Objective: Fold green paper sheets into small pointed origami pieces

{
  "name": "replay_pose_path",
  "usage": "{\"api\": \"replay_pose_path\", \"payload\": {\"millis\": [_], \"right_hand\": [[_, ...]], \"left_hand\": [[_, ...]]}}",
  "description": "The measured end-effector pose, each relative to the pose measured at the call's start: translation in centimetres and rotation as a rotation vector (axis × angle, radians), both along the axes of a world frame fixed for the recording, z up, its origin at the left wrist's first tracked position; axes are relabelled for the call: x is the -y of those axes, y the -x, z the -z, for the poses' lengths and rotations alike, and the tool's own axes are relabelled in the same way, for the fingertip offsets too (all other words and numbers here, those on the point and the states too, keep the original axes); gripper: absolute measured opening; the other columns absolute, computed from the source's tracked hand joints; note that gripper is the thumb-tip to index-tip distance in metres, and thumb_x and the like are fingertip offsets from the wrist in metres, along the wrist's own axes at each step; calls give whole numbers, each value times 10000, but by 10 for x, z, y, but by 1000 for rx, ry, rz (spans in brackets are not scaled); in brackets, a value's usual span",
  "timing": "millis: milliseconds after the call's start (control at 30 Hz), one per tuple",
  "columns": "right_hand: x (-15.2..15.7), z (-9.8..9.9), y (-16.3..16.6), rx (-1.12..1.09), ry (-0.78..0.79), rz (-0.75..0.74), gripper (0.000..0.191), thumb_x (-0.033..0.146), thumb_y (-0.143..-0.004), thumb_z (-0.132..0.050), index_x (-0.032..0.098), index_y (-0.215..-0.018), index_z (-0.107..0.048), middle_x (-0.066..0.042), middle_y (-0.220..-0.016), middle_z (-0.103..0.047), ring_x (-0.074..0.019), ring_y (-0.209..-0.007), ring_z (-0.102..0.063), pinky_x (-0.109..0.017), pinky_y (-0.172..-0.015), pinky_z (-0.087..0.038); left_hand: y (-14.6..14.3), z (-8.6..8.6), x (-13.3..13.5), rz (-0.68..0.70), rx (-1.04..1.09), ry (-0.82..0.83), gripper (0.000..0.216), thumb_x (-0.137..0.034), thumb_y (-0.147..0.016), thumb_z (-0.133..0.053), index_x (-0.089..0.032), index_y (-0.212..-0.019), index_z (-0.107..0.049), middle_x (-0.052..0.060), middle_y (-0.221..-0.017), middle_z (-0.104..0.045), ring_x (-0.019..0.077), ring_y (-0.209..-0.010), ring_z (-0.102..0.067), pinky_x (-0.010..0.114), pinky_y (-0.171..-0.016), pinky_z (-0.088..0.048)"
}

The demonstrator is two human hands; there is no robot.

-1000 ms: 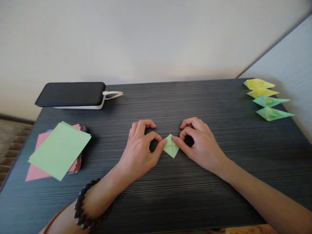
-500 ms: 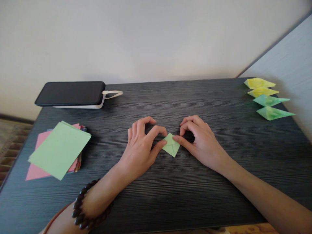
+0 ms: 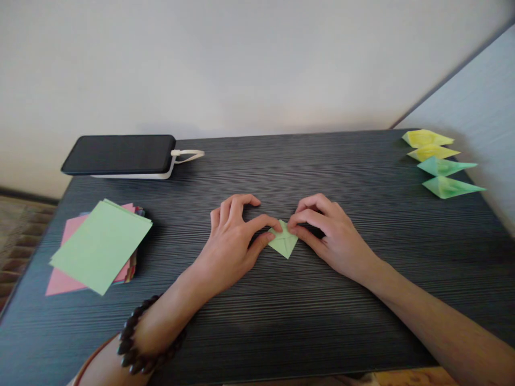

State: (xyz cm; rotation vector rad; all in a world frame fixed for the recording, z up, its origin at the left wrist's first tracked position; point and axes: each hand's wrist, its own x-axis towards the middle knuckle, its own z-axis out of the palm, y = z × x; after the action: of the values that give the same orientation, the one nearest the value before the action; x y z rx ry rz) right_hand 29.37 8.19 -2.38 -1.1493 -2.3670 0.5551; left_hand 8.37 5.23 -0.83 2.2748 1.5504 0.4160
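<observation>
A small folded square of light green paper lies on the dark table, one corner pointing toward me and creases showing on its face. My left hand has thumb and index finger pressed on its left side, the other fingers curved above the table. On the right side, the thumb and index finger of my right hand pinch the paper's edge. My fingertips cover the paper's left and right corners.
At the left lies a stack of coloured paper sheets, a green sheet on top of a pink sheet. Behind it a phone rests on a white block with a short white cable. Several folded paper pieces, yellow and green, line the right edge.
My right index finger has come down to meet the thumb at the paper's right edge. The left index finger has slid slightly further over the paper.
</observation>
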Motion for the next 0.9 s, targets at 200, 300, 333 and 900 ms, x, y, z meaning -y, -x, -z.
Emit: {"api": "replay_pose_path", "payload": {"millis": [200, 300, 333, 900], "right_hand": [[3, 5, -2, -29, -122, -26, 145, 274, -891, -547, 258, -926, -686, -37, -967, -588, -146, -767, -535, -325, -700, -411], [5, 6, -4, -21, -146, -20, 164, 265, -891, -545, 268, -941, -702, -44, -980, -583, -139, -737, -504, -312, -662, -415], [5, 6, -5, -18, -151, -23, 175, 257, -893, -541, 275, -961, -701, -44, -986, -580, -136, -731, -495, -309, -657, -417], [8, 2, -6, 225, -242, -75, 308, 207, -907, -501, 300, -1172, -626, -80, -1129, -588, -196, -894, -543, -354, -758, -472]], "left_hand": [[2, 0, 0, 6, 2, 8, 203, -288, -903, -513, -356, -1047, -638, 53, -1211, -411, 280, -1185, -352, 522, -937, -322], [3, 0, 0, -8, -4, 6, 186, -321, -892, -530, -354, -1038, -640, 55, -1214, -407, 289, -1185, -352, 532, -934, -320], [3, 0, -1, -13, -5, 3, 179, -334, -887, -537, -350, -1031, -641, 55, -1214, -408, 291, -1185, -351, 534, -934, -319], [5, 5, 0, 29, 25, -65, 190, -295, -892, -534, -335, -1036, -652, 63, -1208, -401, 270, -1189, -359, 494, -977, -314]]}}
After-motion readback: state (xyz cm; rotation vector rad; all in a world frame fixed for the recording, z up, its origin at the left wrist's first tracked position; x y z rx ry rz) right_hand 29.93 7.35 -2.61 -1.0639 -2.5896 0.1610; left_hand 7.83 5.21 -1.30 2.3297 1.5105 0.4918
